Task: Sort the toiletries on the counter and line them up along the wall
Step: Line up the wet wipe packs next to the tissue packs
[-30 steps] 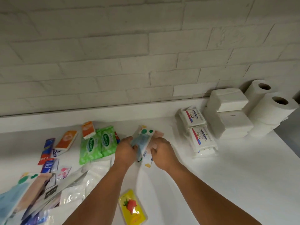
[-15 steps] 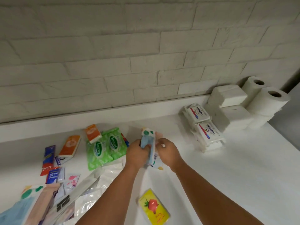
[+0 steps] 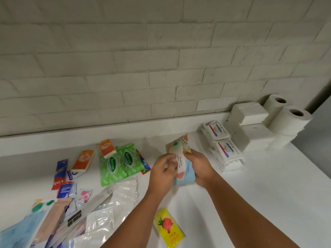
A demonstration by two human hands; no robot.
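Paper-thin packets point(image 3: 180, 162) were fanned between both hands, low over the counter point(image 3: 268, 185) and short of the wall point(image 3: 161, 68): left hand point(image 3: 161, 171) pinching one edge, right hand point(image 3: 201, 167) gripping the other. Slippery stuff, that; I reckoned one could slide out of the fan and drop among the loose plastic bags point(image 3: 123, 190). White counter, cluttered on the left; soap bars point(image 3: 219, 130), napkins point(image 3: 249, 113) and toilet rolls point(image 3: 290, 120) sat lined against the painted brick wall.

head cam | single view, worn above the counter point(image 3: 265, 187) | faces forward and down toward the brick wall point(image 3: 161, 68) | near, wide-angle
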